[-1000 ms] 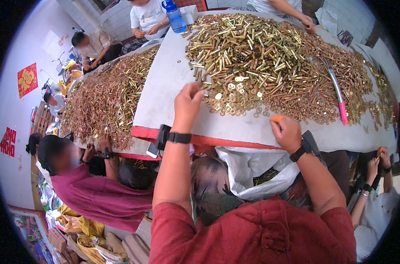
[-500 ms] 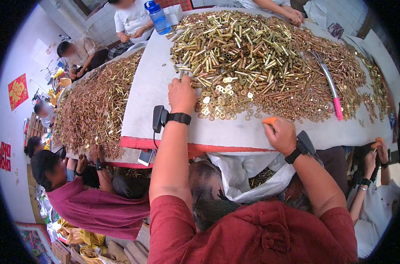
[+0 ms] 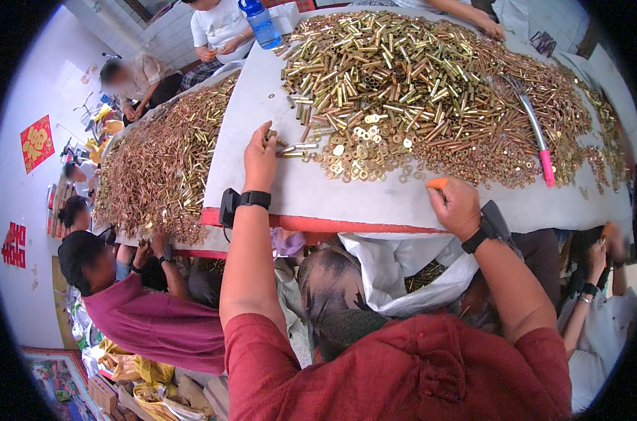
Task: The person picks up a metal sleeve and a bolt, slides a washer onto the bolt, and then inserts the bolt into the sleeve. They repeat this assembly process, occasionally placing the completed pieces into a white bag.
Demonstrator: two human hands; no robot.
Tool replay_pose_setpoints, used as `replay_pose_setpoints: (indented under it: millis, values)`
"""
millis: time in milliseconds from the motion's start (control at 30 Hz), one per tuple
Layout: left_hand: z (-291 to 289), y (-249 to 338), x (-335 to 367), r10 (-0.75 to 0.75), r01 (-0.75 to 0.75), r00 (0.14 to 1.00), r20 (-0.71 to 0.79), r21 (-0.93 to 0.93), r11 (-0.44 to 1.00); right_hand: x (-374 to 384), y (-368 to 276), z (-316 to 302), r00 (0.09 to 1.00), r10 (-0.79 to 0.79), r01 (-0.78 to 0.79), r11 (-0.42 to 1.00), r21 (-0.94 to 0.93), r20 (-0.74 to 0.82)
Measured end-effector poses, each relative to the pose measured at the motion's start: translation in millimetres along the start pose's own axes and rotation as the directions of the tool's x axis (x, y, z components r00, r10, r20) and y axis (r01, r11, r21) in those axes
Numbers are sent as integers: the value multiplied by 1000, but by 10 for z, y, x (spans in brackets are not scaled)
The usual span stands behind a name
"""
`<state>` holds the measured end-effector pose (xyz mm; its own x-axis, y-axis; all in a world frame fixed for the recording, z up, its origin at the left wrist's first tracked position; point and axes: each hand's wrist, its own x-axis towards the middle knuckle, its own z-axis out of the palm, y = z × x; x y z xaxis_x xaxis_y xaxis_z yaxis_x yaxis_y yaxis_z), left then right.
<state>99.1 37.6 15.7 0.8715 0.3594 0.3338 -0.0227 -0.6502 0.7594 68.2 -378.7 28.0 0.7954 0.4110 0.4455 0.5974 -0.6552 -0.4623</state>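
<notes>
A broad pale table (image 3: 381,207) with a red front edge lies beneath the person's left hand (image 3: 260,160) and right hand (image 3: 458,208). Spreading ahead of the right hand, and ahead and to the right of the left, is a large heap of brass tubes (image 3: 395,77). A second, coppery heap (image 3: 167,154) lies well to the left of the left hand. An open white sack (image 3: 374,277) sits on the body side of the right hand. A blue bottle (image 3: 261,27) stands far ahead of the left hand; a curved metal tool (image 3: 536,130) with a pink handle lies ahead and to the right of the right hand. Flat brass rings (image 3: 357,156) are scattered between the hands. A few loose tubes (image 3: 303,149) lie just right of the left fingertips. The left fingers are loosely bent around small dark pieces (image 3: 268,138); whether they are gripped cannot be told. The right fingers are curled, an orange piece (image 3: 437,183) at their tips, worn or held, unclear.
</notes>
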Motion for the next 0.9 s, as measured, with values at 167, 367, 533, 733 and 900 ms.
replay_pose_setpoints:
  millis: [167,367,533,733,900]
  values:
    - [-32,102,-204,-5,5,1000,29,17,1000,-21,25,11,1000,10,-10,1000,-19,-2]
    - [12,236,-301,85,-88,995,48,57,994,-19,42,46,998,-37,37,999,2,-48]
    - [97,348,-413,350,-394,919,182,401,827,-20,31,28,998,-41,41,999,-3,-47]
    - [106,478,-397,139,-252,965,224,626,738,-7,29,1,1000,-2,2,1000,-8,-6]
    - [58,303,-251,48,-104,992,115,551,828,-2,30,15,1000,2,-2,1000,-5,-4]
